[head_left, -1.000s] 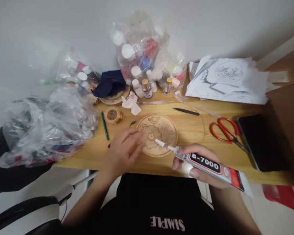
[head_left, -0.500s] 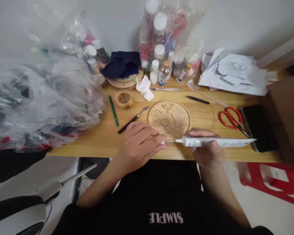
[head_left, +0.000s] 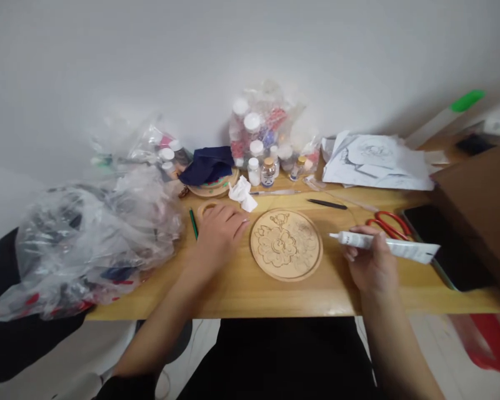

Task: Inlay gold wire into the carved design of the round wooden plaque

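My right hand (head_left: 375,261) grips a white squeeze tube (head_left: 400,247) with a thin nozzle, held level above the table and pointing left toward the board. A round wooden board (head_left: 285,244) with a flower pattern in dark outlines lies flat between my hands. To the board's left, my left hand (head_left: 219,230) rests palm down with its fingers together and bent. It partly covers a small round spool (head_left: 204,210). What is under its fingers is hidden, and the palette knife seen earlier there is out of sight.
A green pencil (head_left: 193,223) lies left of my left hand. Behind the board are a crumpled tissue (head_left: 243,194), black tweezers (head_left: 327,204) and small bottles (head_left: 268,172). Red scissors (head_left: 389,223) and a phone (head_left: 450,250) lie right; a plastic bag (head_left: 95,239) fills the left.
My left hand has left the board's front edge and moved left and back, over the spool and palette knife. The tube has moved right, away from the board. The view has tilted up.
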Motion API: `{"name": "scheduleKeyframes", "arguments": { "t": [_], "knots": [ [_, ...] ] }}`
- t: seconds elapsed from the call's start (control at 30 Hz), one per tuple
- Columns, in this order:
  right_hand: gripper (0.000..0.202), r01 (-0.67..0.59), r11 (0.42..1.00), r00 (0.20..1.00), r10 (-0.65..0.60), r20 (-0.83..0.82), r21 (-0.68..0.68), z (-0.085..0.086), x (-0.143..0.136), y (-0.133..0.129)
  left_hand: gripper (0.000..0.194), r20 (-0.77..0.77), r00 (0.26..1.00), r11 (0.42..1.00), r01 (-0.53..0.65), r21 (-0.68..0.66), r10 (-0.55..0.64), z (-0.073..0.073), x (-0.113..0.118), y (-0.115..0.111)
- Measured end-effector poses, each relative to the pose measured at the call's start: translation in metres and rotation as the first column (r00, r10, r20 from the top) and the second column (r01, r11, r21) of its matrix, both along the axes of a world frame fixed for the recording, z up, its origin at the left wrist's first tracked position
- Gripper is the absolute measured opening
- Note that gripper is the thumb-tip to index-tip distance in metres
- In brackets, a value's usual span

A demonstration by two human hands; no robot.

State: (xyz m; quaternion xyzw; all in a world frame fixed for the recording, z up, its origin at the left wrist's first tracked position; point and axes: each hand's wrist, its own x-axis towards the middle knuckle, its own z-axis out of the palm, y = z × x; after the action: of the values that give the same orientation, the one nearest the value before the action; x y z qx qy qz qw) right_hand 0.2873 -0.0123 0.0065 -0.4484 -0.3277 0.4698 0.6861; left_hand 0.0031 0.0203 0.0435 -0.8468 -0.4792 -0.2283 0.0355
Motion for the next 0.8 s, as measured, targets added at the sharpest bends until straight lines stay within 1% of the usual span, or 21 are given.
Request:
{"name": "scheduleKeyframes", "arguments": {
  "t": [0.1, 0.2, 0.3, 0.4, 0.57, 0.63, 0.7, 0.8],
  "knots": [
    [0.04, -0.002, 0.999, 1.0, 0.001, -0.028, -0.034, -0.003, -0.001, -0.001, 0.023, -0.012, 0.996, 0.994, 0.093, 0.063, -0.093, 0.0, 0.015, 0.015],
    [0.042, -0.05, 0.995, 0.998, 0.046, -0.052, -0.082, -0.003, -0.001, -0.004, 0.022, 0.001, 0.988, 0.986, 0.154, 0.068, -0.154, -0.003, 0.03, 0.02],
    [0.044, -0.093, 0.99, 0.993, 0.084, -0.084, -0.11, 0.0, 0.001, -0.005, 0.019, 0.012, 0.984, 0.983, 0.176, 0.047, -0.177, -0.006, 0.037, 0.019],
    [0.042, -0.133, 0.985, 0.982, 0.117, -0.146, -0.107, 0.004, 0.002, -0.005, 0.015, 0.037, 0.982, 0.982, 0.182, 0.043, -0.183, -0.008, 0.038, 0.016],
    [0.041, -0.168, 0.981, 0.972, 0.148, -0.182, -0.095, 0.007, 0.001, -0.006, 0.009, 0.107, 0.973, 0.978, 0.198, 0.064, -0.204, -0.006, 0.042, 0.005],
    [0.04, -0.169, 0.982, 0.972, 0.152, -0.18, -0.086, 0.008, 0.001, -0.007, 0.007, 0.161, 0.961, 0.974, 0.215, 0.075, -0.224, -0.002, 0.047, 0.0],
    [0.04, -0.172, 0.982, 0.972, 0.157, -0.176, -0.072, 0.008, 0.002, -0.007, 0.006, 0.254, 0.937, 0.971, 0.235, 0.052, -0.24, 0.003, 0.053, -0.007],
    [0.04, -0.168, 0.984, 0.973, 0.157, -0.169, -0.055, 0.006, 0.003, -0.008, 0.008, 0.452, 0.864, 0.956, 0.283, -0.072, -0.222, 0.014, 0.062, -0.017]
  ]
}}
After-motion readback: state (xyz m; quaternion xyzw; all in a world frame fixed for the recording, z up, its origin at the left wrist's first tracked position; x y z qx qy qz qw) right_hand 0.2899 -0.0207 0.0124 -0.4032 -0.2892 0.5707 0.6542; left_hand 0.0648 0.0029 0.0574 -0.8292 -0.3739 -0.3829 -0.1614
